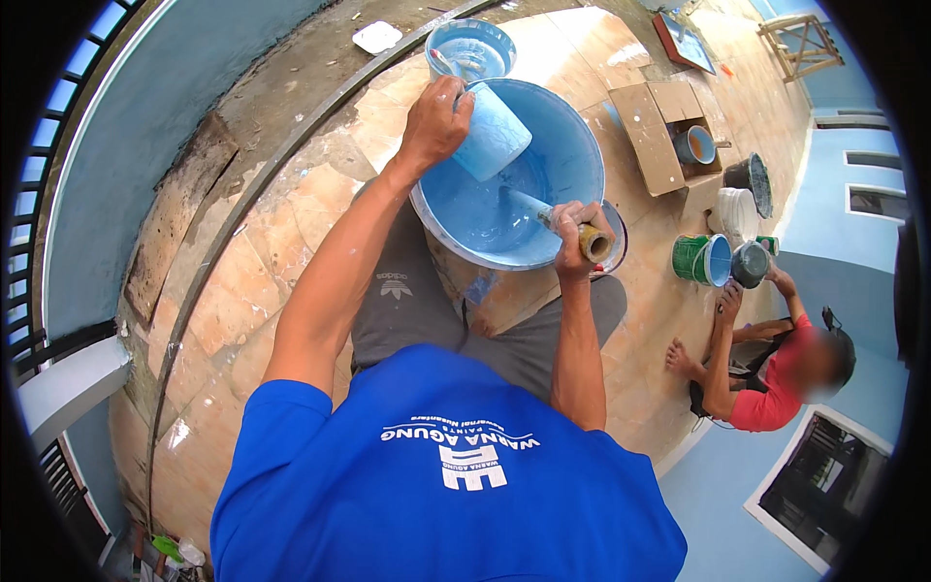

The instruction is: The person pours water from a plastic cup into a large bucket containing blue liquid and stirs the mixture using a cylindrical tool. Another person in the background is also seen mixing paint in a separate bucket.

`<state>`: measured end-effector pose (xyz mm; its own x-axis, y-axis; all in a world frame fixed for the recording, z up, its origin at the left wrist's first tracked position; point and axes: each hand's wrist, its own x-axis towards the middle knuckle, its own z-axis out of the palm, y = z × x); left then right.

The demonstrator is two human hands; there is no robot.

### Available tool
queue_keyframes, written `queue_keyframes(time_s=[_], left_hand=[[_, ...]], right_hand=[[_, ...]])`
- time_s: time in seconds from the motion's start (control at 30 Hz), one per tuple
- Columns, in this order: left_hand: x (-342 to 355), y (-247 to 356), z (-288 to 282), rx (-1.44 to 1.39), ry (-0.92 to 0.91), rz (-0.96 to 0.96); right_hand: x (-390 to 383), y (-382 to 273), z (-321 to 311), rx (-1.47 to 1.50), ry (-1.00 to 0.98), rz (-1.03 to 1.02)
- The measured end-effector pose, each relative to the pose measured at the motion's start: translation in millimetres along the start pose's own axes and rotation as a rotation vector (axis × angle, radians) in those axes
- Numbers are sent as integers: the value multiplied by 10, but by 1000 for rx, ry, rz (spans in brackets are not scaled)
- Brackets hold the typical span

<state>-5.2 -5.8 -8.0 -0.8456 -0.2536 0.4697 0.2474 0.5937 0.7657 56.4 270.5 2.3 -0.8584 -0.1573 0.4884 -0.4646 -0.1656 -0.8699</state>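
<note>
Between my knees stands a wide tub (582, 145) with light-blue paint pooled in it. My left hand (433, 124) is closed on the edge of a light-blue plastic container (493, 134), held tilted over the tub. My right hand (574, 231) grips a bamboo stick (529, 205), its thick hollow end toward me. The stick's far part is coated blue and reaches into the tub. Just beyond the tub sits a smaller bucket (508, 50) with blue paint inside and a brush-like handle leaning in it. The stick's tip is hard to make out against the paint.
At right, an open cardboard box (648, 145) holds a small pail (692, 146). Nearby stand a black bucket (760, 186) and a green pail (687, 257). A co-worker in red (771, 388) handles a dark pot (750, 264). A raised edging (252, 194) curves along the left.
</note>
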Motion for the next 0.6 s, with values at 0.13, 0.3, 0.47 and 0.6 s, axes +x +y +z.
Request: queue_keyframes(time_s=[0.13,0.3,0.47,0.6], left_hand=[[15,12,-11,-36,-25,-26],[43,17,-6,-41,-24,-43],[-11,35,18,-19,-6,-30],[18,-14,-9,-42,-29,-30]], right_hand=[[-72,-211,-14,11,-18,81],[-42,-299,-33,-21,-31,197],[42,-345,12,27,20,207],[389,-592,182,-1,153,140]])
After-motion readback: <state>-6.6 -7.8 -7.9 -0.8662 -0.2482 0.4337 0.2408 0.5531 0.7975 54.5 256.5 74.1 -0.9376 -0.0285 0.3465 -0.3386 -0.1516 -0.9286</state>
